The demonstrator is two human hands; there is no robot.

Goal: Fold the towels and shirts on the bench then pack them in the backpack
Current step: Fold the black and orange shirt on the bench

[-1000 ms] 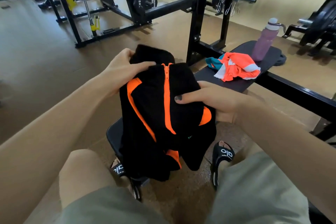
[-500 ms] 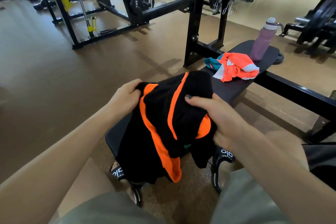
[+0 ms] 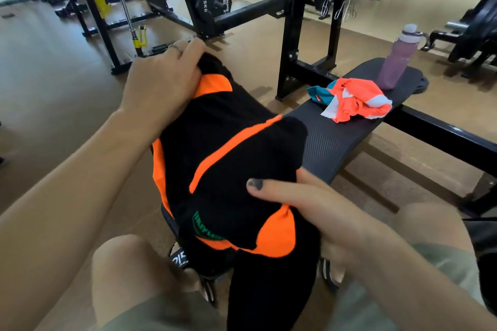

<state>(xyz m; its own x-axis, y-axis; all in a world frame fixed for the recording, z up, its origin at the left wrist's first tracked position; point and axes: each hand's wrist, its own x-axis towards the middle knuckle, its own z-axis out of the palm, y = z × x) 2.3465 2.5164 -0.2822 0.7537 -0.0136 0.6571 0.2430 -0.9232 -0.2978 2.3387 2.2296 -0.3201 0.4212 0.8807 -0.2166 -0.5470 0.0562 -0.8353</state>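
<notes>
a person's bare knees and grey-green shorts [image 3: 150, 314] fill the near edge, with black sandals [image 3: 179, 259] on the brown floor between them. just beyond, a black garment with orange panels [image 3: 231, 169] lies bunched on the near end of the dark padded table [image 3: 330, 140], one part hanging down over the edge toward the floor. the right hand [image 3: 317, 209] grasps the garment's near right side, thumb lying on top of the fabric and fingers tucked under it. the left hand [image 3: 164, 83] clutches the garment's far left corner, fingers curled over the cloth. farther along the table lies a crumpled orange, white and teal cloth [image 3: 355, 99]. near it, at the far end, a purple water bottle [image 3: 398, 62] stands upright. black weight racks [image 3: 293, 21] stand behind.
</notes>
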